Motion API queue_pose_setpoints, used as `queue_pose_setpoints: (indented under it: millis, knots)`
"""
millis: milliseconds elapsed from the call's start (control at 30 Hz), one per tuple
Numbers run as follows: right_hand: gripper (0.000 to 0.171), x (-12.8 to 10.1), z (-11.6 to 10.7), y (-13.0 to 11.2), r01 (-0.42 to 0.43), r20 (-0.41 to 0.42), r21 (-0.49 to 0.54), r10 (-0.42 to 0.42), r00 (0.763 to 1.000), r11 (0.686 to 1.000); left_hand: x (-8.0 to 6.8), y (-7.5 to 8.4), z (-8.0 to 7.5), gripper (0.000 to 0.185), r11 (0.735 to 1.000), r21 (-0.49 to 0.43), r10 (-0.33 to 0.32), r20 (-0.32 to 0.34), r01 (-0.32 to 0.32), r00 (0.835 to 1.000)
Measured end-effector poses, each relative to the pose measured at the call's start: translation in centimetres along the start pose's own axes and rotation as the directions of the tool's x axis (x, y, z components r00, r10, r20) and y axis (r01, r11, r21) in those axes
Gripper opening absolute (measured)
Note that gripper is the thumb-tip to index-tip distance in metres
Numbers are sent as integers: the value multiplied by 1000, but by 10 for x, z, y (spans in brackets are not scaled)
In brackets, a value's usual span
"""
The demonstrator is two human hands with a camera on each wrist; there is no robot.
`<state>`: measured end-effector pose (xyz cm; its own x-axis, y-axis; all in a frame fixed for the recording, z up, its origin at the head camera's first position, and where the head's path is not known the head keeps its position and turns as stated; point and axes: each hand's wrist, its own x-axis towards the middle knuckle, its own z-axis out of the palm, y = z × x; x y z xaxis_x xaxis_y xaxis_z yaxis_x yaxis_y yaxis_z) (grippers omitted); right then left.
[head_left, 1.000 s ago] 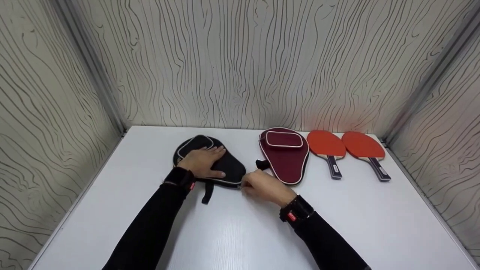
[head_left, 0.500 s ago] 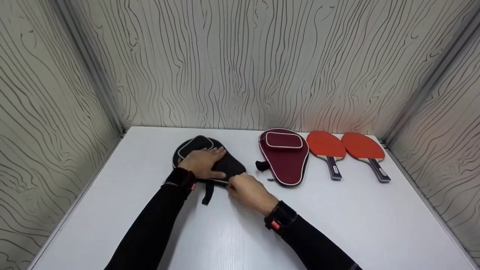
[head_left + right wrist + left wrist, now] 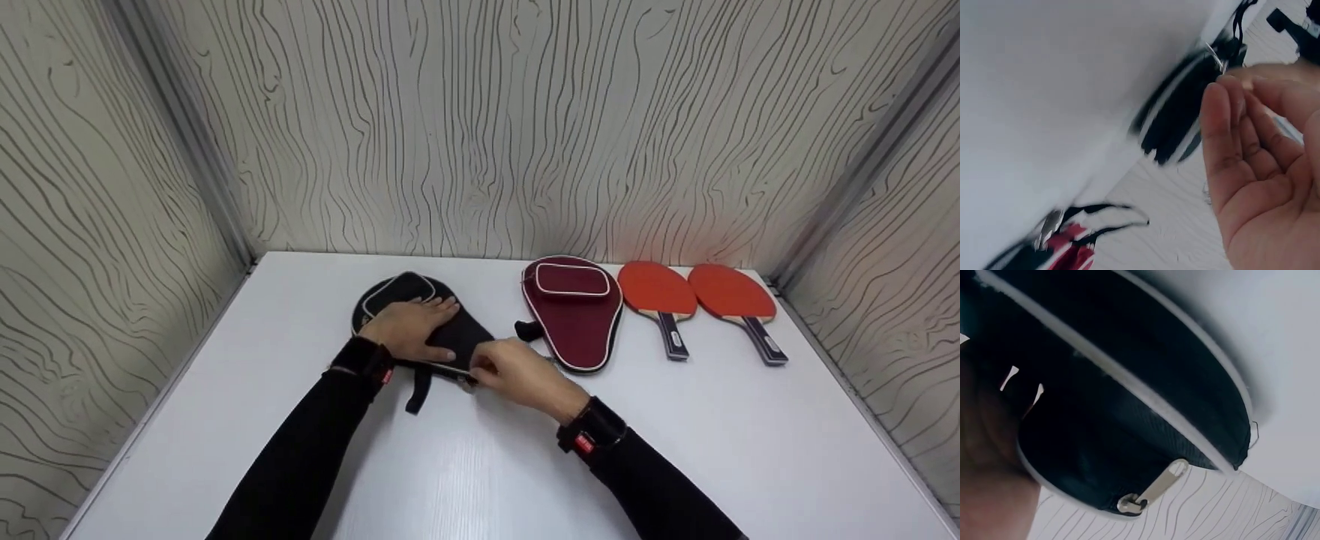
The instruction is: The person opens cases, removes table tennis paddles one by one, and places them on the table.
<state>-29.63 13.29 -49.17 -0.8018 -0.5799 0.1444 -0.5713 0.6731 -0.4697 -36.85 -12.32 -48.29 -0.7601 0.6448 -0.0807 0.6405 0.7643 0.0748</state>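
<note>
A black table tennis bat case with white piping lies on the white table. My left hand rests on it with fingers spread, near its raised pocket. In the left wrist view, a silver zipper pull hangs at the pocket's edge, beside the left hand. At the case's narrow end, my right hand has its thumb and fingers drawn together. In the right wrist view, its fingertips appear to pinch a thin silver zipper pull; the contact is partly hidden.
A maroon bat case lies right of the right hand, its black strap sticking out left. Beyond it lie two red bats with dark handles, side by side. Another black strap hangs from the black case. Patterned panels enclose the table.
My right hand moved left along the black case's near edge, then back right toward its narrow end. My left hand stays on the case. The head view has shifted slightly.
</note>
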Motion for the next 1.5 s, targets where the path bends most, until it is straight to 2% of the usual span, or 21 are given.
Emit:
queue_pose_setpoints:
  millis: [133, 233, 367, 500, 667, 833, 900, 967, 1033, 1167, 1233, 1333, 1500]
  knots:
    - [12, -10, -20, 12, 13, -11, 19, -12, 1000, 1000, -1, 4, 1, 94, 999, 23, 24, 31, -25, 999]
    - [14, -17, -31, 23, 15, -16, -17, -16, 1000, 1000, -2, 8, 3, 96, 997, 45, 58, 52, -60, 997]
    - [17, -28, -37, 39, 35, -7, -101, -36, 999, 994, -3, 14, 7, 97, 988, 70, 133, 55, -137, 990]
    - [20, -39, -39, 52, 60, 2, -167, -61, 998, 984, -7, 23, 8, 98, 971, 83, 221, 52, -225, 974]
    - [21, -50, -40, 64, 78, 1, -233, -80, 997, 969, -12, 34, 11, 101, 938, 117, 321, 72, -327, 944]
    - [21, -57, -43, 73, 141, 28, -267, -139, 990, 953, -17, 50, 9, 108, 900, 216, 359, 125, -379, 925]
    - [22, -59, -44, 76, 160, 40, -269, -155, 987, 950, -19, 59, 8, 111, 877, 280, 364, 141, -390, 921]
    - [23, -61, -45, 78, 163, 50, -264, -155, 987, 951, -20, 67, 6, 113, 842, 357, 374, 154, -404, 915]
    - [23, -63, -47, 81, 162, 58, -258, -152, 987, 952, -20, 75, 5, 116, 792, 448, 387, 156, -414, 909]
    - [23, -66, -49, 86, 157, 59, -233, -147, 987, 960, -20, 88, 4, 124, 673, 611, 410, 160, -416, 898]
    - [22, -67, -50, 89, 154, 53, -225, -146, 988, 962, -19, 93, 3, 127, 633, 654, 415, 167, -415, 895]
    - [21, -67, -53, 92, 149, 49, -214, -142, 989, 965, -16, 100, 2, 128, 612, 666, 422, 182, -427, 888]
    - [24, -68, -60, 96, 117, 61, -179, -108, 992, 977, -11, 108, 3, 123, 605, 642, 460, 201, -471, 865]
